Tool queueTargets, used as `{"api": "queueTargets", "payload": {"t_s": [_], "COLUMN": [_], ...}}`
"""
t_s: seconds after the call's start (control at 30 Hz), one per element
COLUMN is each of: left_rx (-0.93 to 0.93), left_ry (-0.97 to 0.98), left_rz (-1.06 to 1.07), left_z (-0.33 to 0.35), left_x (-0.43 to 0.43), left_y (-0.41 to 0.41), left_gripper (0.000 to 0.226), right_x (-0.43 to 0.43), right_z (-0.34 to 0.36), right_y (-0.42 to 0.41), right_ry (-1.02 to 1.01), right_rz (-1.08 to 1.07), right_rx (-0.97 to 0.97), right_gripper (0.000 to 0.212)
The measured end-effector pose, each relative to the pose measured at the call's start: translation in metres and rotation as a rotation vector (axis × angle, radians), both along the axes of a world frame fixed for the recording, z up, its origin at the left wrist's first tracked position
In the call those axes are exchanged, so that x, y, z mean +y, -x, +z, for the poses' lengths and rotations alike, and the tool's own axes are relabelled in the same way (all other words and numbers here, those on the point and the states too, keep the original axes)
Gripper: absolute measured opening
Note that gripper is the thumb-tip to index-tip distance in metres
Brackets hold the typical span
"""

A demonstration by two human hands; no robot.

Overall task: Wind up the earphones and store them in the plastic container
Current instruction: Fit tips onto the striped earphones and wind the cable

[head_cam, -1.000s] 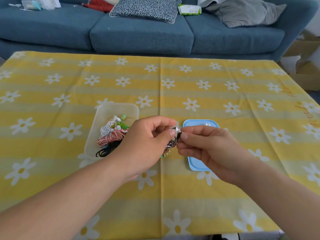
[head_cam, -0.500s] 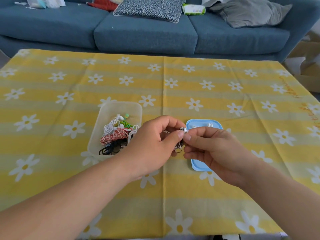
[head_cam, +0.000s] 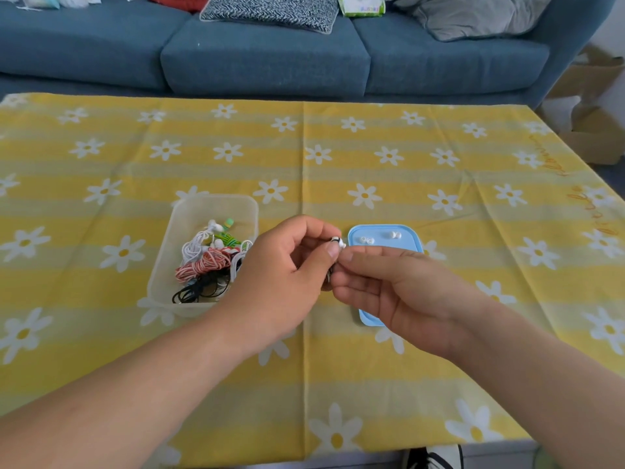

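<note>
Left hand (head_cam: 284, 279) and right hand (head_cam: 399, 289) pinch 1 earphone (head_cam: 338, 242) | plastic container (head_cam: 216, 204) left, holding wound earphones (head_cam: 209, 262) | blue lid (head_cam: 411, 243) right

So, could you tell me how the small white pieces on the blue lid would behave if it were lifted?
The white pieces look tiny, rounded and loose, so they would probably roll or slide. The blue lid seems rimmed, which might contain them.
</note>
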State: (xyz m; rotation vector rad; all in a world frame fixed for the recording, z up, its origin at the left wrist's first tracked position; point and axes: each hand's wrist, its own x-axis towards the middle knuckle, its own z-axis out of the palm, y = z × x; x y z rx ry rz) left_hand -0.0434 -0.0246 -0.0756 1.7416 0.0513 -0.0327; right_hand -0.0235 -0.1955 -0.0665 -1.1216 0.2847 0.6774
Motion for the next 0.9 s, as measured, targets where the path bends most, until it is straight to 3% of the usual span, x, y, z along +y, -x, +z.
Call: {"api": "queueTargets", "payload": {"t_s": [0.1,0.27,0.4,0.57,0.9], "left_rx": [0.030,0.152,0.187,0.196,0.193], "left_ry": [0.016,0.069,0.088,0.074,0.128], "left_rz": [0.013,-0.004,-0.009,0.011,0.026], "left_z": [0.001,0.003,0.003,0.001,0.004], "left_x": [0.000,0.005,0.004,0.002,0.007], "left_y": [-0.001,-0.002,0.000,0.001,0.001], "left_gripper": [0.012,0.011,0.013,0.016,0.017], "right_x": [-0.005,-0.030,-0.042,-0.034,-0.032], "right_z": [0.001,-0.002,-0.019,-0.036,-0.047], "right_y": [-0.002,-0.021,-0.031,-0.035,-0.041], "right_ry": [0.084,0.752,1.009,1.150,1.284], "right_rz": [0.061,-0.128,-0.083,0.168,0.204], "right_rx": [-0.026,-0.333,-0.434,-0.480,-0.587], "right_gripper": [0.016,0.011,0.012,0.006,0.011]}}
